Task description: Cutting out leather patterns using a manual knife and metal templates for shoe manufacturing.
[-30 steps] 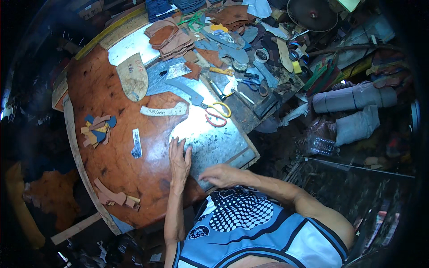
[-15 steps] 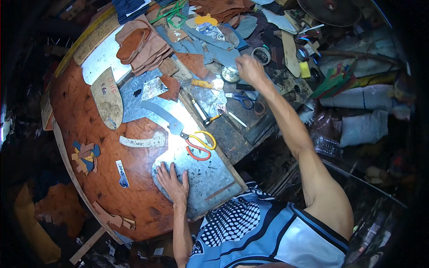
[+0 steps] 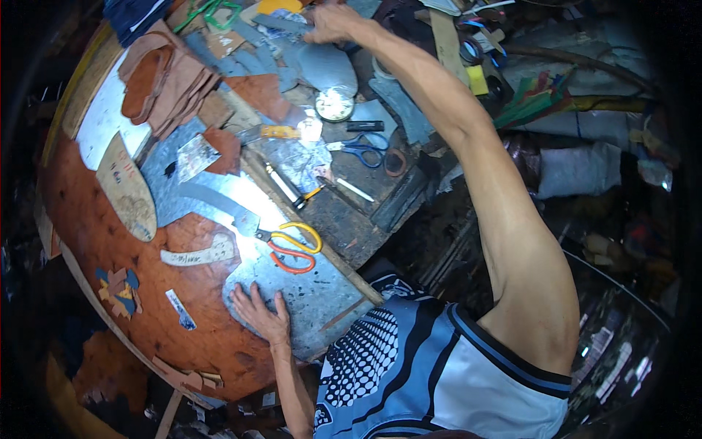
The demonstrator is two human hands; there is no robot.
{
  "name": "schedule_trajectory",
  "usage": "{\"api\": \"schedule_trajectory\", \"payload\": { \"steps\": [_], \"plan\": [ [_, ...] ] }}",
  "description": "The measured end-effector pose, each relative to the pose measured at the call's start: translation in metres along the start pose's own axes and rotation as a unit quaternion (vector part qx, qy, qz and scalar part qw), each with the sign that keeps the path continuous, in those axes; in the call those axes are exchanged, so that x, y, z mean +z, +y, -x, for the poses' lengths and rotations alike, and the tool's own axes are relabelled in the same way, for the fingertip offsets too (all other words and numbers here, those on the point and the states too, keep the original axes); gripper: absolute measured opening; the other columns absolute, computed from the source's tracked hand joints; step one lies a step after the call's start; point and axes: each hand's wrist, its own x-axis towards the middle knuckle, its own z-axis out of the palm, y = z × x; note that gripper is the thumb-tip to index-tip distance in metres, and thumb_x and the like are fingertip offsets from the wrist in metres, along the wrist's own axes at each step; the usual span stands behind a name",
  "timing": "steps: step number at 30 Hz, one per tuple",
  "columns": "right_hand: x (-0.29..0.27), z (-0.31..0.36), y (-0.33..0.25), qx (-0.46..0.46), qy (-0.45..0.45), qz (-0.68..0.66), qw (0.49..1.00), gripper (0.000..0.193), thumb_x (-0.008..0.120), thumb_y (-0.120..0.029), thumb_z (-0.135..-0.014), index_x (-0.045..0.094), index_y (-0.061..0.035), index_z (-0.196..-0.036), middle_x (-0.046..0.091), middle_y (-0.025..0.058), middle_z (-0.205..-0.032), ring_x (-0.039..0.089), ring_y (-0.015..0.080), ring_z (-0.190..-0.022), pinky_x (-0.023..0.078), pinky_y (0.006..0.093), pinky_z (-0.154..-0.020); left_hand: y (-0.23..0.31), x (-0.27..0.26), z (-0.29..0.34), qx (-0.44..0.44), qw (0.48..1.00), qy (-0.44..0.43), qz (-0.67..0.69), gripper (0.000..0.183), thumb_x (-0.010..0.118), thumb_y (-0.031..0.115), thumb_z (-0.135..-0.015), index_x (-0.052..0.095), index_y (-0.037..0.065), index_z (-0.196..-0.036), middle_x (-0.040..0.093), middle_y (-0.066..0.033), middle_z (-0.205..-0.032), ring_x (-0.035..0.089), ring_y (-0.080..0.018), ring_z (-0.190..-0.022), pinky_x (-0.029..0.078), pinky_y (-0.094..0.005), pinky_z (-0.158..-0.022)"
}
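Note:
My left hand (image 3: 261, 316) lies flat with fingers spread across the edge of a grey metal sheet (image 3: 314, 293) and the brown leather hide (image 3: 197, 358). Just beyond it rest large shears (image 3: 267, 235) with one yellow and one orange handle. A pale curved template (image 3: 201, 252) lies left of their blades. Far forward, my right hand (image 3: 335, 23) reaches over a heap of scraps, beside a grey-blue leather piece (image 3: 327, 67) and a grey strip (image 3: 281, 22). Its fingers are blurred, so whether they grip anything is unclear.
Blue-handled scissors (image 3: 362, 150), a white pen (image 3: 355, 190) and a round tin (image 3: 334, 104) lie on the dark bench. Stacked pinkish-brown leather (image 3: 172, 88) sits at the back left, near a tall oval template (image 3: 128, 186). Small scraps (image 3: 119, 291) lie at the left.
My right hand has moved forward and left, from beside the tape roll to the far scraps. My view has shifted, and the left hand stays flat on the sheet.

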Motion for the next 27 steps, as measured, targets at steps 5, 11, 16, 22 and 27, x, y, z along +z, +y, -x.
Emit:
{"api": "schedule_trajectory", "payload": {
  "steps": [5, 11, 16, 22, 27],
  "plan": [
    [-0.058, 0.006, 0.024, -0.058, 0.056, -0.092, 0.993, 0.044, 0.063, -0.038, -0.075, 0.071, -0.0031, -0.1, 0.07, 0.0228, -0.092, 0.069, 0.0361, -0.088, 0.053, 0.0452, -0.075, 0.0, -0.003, 0.003, -0.002, 1.0, 0.001, 0.004, 0.054, 0.063, 0.031, -0.09, 0.047, 0.005, -0.136, 0.03, -0.0228, -0.153, 0.023, -0.0455, -0.142, 0.019, -0.0583, -0.114],
    [-0.048, 0.033, 0.033, -0.066, 0.114, -0.028, 0.991, 0.049, 0.065, -0.041, -0.079, 0.069, -0.0005, -0.106, 0.07, 0.0227, -0.097, 0.068, 0.0362, -0.093, 0.053, 0.0444, -0.082, 0.006, 0.0, -0.003, -0.011, 0.999, -0.024, 0.018, 0.057, 0.064, 0.034, -0.088, 0.048, 0.006, -0.134, 0.03, -0.0244, -0.152, 0.022, -0.0466, -0.142, 0.018, -0.0593, -0.114],
    [0.011, 0.029, 0.0, -0.083, 0.092, -0.013, 0.992, 0.047, 0.065, -0.038, -0.078, 0.072, -0.0014, -0.107, 0.069, 0.0259, -0.103, 0.067, 0.0375, -0.098, 0.053, 0.0455, -0.089, 0.002, -0.003, 0.001, -0.017, 0.999, -0.029, 0.027, 0.055, 0.063, 0.032, -0.088, 0.047, 0.006, -0.134, 0.029, -0.0243, -0.152, 0.02, -0.0464, -0.143, 0.017, -0.0596, -0.114],
    [0.044, 0.032, -0.054, -0.034, 0.065, -0.044, 0.996, 0.049, 0.065, -0.039, -0.08, 0.069, 0.0008, -0.109, 0.067, 0.0237, -0.107, 0.066, 0.0385, -0.098, 0.053, 0.0458, -0.088, 0.005, -0.002, -0.003, -0.014, 0.999, -0.034, 0.032, 0.056, 0.063, 0.033, -0.089, 0.046, 0.007, -0.135, 0.029, -0.0241, -0.152, 0.021, -0.0464, -0.143, 0.017, -0.06, -0.114],
    [0.069, 0.035, -0.09, -0.082, 0.086, -0.116, 0.986, 0.037, 0.065, -0.032, -0.085, 0.07, 0.0004, -0.103, 0.065, 0.0214, -0.102, 0.065, 0.0403, -0.095, 0.053, 0.0481, -0.085, 0.001, 0.0, 0.002, -0.011, 0.999, -0.022, 0.031, 0.058, 0.064, 0.038, -0.088, 0.047, 0.008, -0.135, 0.03, -0.0253, -0.152, 0.022, -0.0479, -0.142, 0.018, -0.0613, -0.113]
  ]
}}
